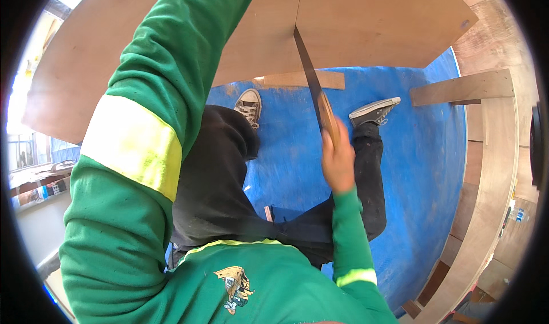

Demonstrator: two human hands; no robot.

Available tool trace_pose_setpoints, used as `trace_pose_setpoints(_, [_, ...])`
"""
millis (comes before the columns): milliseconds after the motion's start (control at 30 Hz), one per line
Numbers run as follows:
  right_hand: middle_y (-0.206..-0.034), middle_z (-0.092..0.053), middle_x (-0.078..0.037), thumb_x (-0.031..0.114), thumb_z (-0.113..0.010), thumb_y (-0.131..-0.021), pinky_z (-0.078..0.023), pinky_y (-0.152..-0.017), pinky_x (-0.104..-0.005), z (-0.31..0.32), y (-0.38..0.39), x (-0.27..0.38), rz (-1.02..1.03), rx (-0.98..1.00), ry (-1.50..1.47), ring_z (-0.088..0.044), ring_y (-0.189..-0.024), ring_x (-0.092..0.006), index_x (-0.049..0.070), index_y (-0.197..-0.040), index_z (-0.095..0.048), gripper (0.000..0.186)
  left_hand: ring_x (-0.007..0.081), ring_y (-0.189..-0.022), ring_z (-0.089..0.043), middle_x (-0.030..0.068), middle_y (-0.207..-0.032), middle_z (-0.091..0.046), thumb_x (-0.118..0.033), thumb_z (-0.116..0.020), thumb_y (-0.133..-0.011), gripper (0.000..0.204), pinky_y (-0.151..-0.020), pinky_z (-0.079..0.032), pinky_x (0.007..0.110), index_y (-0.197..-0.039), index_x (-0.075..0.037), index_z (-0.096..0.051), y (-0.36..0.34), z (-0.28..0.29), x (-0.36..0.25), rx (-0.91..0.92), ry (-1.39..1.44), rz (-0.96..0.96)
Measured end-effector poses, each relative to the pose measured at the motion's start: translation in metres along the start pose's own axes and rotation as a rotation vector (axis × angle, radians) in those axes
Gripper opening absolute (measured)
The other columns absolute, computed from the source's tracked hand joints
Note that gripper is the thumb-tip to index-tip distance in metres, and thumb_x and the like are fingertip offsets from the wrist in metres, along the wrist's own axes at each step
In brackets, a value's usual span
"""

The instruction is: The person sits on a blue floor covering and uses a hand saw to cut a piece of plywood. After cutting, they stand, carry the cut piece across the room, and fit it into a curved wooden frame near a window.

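Note:
A large plywood sheet [372, 21] lies across the top of the view at about waist height. A thin cut line runs down through it to its near edge. A hand saw [311, 75] sits with its dark blade in that cut, slanting down toward me. My right hand [337, 158] is closed around the saw's wooden handle. My left arm, in a green sleeve with a yellow band [134, 146], reaches up over the sheet. Its hand lies beyond the top edge of the picture.
Below the sheet a blue tarp [417, 169] covers the floor, with my two sneakers [249, 104] [374, 111] on it. A short wood strip [303, 79] lies under the sheet's edge. A plank [463, 88] and a curved wooden frame [492, 169] stand at the right.

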State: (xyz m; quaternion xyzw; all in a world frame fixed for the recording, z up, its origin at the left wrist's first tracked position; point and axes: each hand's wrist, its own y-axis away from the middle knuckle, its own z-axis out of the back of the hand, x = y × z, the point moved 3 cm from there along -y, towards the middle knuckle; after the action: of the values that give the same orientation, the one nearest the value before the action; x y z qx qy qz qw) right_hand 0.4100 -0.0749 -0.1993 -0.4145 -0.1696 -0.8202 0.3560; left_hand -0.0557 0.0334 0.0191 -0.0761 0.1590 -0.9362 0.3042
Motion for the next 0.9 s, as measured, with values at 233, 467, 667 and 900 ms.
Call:
trace_pose_setpoints(233, [-0.128,-0.073,-0.024,0.017,-0.060,-0.111,-0.058,-0.095,-0.0429,-0.003,0.010,-0.009,0.034,-0.004,0.016,-0.076,-0.112,-0.0339,-0.001,-0.151,-0.053,0.045,0.0344,-0.123,-0.075,0.0184,-0.134,-0.076,-0.030,-0.070,-0.090,0.054,-0.101,-0.060,0.050,-0.139,-0.007,-0.069,0.003,0.001,-0.004,-0.046,0.027,0.058])
trace_pose_setpoints(467, [-0.126,-0.071,-0.033,0.023,-0.060,-0.111,-0.055,-0.096,-0.0560,-0.093,-0.161,-0.022,0.178,-0.110,-0.100,-0.068,-0.116,-0.0545,0.003,-0.152,-0.052,0.046,0.0337,-0.125,-0.073,0.0152,-0.137,-0.075,-0.047,-0.077,-0.091,0.065,-0.111,-0.050,0.054,-0.143,-0.011,-0.064,0.022,0.011,-0.009,-0.050,0.016,0.005])
trace_pose_setpoints(667, [-0.125,-0.073,-0.027,0.012,-0.060,-0.110,-0.060,-0.088,-0.0439,-0.005,0.006,-0.011,-0.006,0.033,-0.033,-0.077,-0.106,-0.0428,0.001,-0.153,-0.052,0.046,0.0348,-0.124,-0.074,0.0165,-0.134,-0.076,-0.041,-0.074,-0.091,0.060,-0.109,-0.053,0.055,-0.142,-0.010,-0.065,0.011,0.004,-0.002,-0.050,0.027,0.000])
trace_pose_setpoints(900, [-0.126,-0.072,-0.028,0.011,-0.061,-0.109,-0.061,-0.086,-0.0459,-0.013,0.007,-0.007,0.078,-0.011,0.049,-0.078,-0.104,-0.0403,0.002,-0.154,-0.052,0.046,0.0346,-0.121,-0.076,0.0185,-0.131,-0.077,-0.037,-0.071,-0.092,0.051,-0.097,-0.062,0.049,-0.133,-0.008,-0.072,0.005,-0.004,-0.003,-0.118,0.036,0.021])
